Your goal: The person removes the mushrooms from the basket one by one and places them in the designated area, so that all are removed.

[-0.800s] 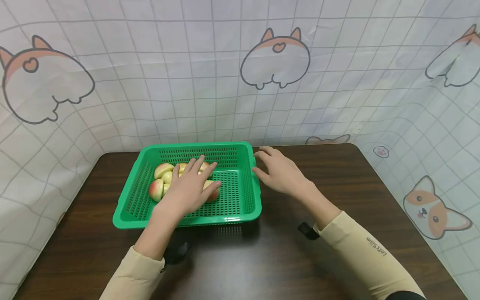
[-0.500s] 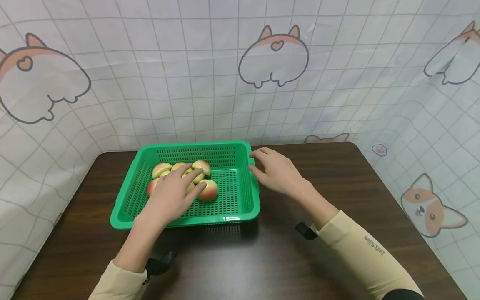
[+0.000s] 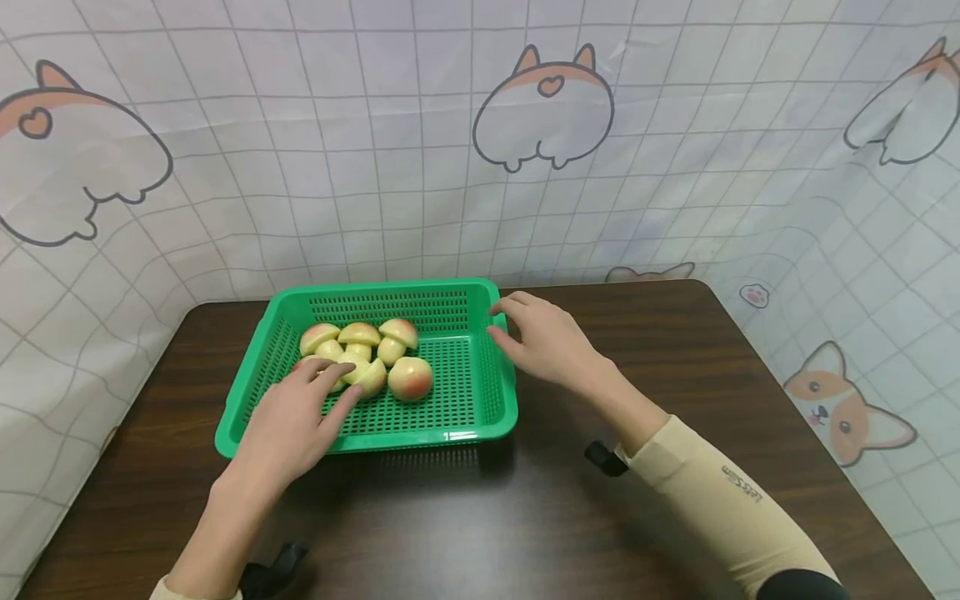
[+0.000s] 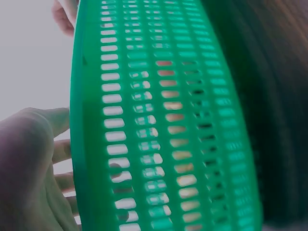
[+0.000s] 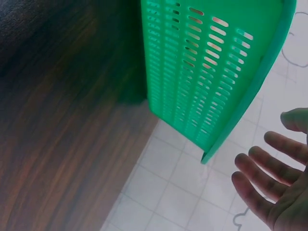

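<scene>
Several mushroom-shaped pieces with pale yellow stems and red-tinged caps lie in a green plastic basket (image 3: 420, 439); one cap (image 3: 410, 379) faces up, and a mushroom (image 3: 397, 333) lies behind it. My left hand (image 3: 281, 425) is over the basket's front left part, fingers relaxed and spread above the nearest mushrooms, holding nothing; it hides some of them. The left wrist view has that hand (image 4: 29, 163) past the basket's rim (image 4: 77, 120). Beside the basket's right rim is my right hand (image 3: 551, 342), fingers loosely bent; in the right wrist view its fingers (image 5: 262, 173) are apart from the basket.
The basket stands on a dark wooden table (image 3: 480, 525) near its back edge. Behind and to the right hangs a white grid-patterned cloth (image 3: 360, 183) with corgi drawings. A dark strap piece (image 3: 606, 458) shows under the right wrist, another (image 3: 273, 571) under the left.
My left hand has drawn back left and toward me, uncovering more of the mushrooms. My right hand stays beside the right rim. The whole view has shifted slightly.
</scene>
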### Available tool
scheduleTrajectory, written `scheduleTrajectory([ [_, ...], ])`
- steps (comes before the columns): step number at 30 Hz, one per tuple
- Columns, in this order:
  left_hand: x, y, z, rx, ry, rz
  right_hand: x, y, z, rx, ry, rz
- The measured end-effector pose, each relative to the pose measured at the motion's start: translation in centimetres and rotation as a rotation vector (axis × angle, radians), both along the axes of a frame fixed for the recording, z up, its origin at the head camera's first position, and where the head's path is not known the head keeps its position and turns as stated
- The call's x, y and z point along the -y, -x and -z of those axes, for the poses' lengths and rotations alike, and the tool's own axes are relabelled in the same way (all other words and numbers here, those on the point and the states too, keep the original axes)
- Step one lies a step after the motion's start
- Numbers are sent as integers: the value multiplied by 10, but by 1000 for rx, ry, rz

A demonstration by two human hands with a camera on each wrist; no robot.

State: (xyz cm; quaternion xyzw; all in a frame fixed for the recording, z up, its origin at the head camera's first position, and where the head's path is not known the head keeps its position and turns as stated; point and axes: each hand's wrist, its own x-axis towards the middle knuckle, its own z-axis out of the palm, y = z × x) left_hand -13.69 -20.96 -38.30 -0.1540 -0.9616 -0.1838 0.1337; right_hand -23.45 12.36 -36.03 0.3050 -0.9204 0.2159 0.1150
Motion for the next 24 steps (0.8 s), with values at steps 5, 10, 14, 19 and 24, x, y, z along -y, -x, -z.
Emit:
scheduleTrajectory([
  [5,14,-7,5,-29,-14,-10,5,0,0,17,5,-6],
  [10,24,-17,8,2,15,-45,12,1,1,77,27,-28],
  [14,32,-23,9,64,42,-75,18,2,4,104,36,-46],
  [19,39,-31,8,104,68,-87,25,1,7,98,38,-99],
  [24,39,-39,10,83,82,-60,33,1,8,87,45,-153],
])
